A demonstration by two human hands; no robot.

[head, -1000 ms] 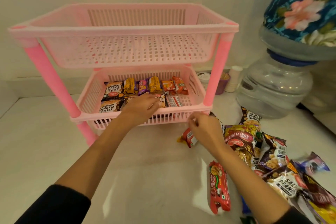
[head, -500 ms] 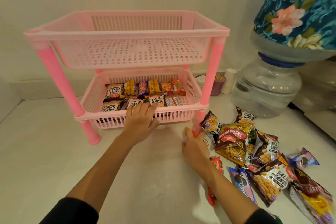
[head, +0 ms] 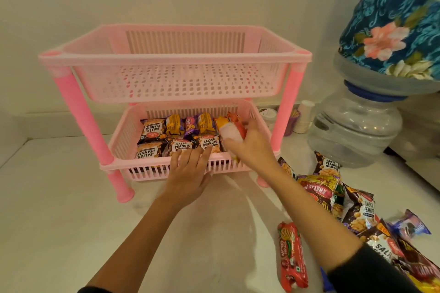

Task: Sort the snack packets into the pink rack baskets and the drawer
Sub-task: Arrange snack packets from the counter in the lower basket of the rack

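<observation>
The right hand (head: 252, 147) has its grip closed on a blurred, seemingly red and white packet (head: 232, 132) over the lower basket (head: 190, 169) near its right end. The left hand (head: 190, 171) rests spread, grip slack, on the basket's front rim. Loose packets (head: 352, 202) lie toward the bench's right edge.

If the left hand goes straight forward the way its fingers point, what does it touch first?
Probably the salted peanuts packets in the lower basket. The left hand lies flat over the front rim, fingertips almost at them; depth is unclear.
</observation>
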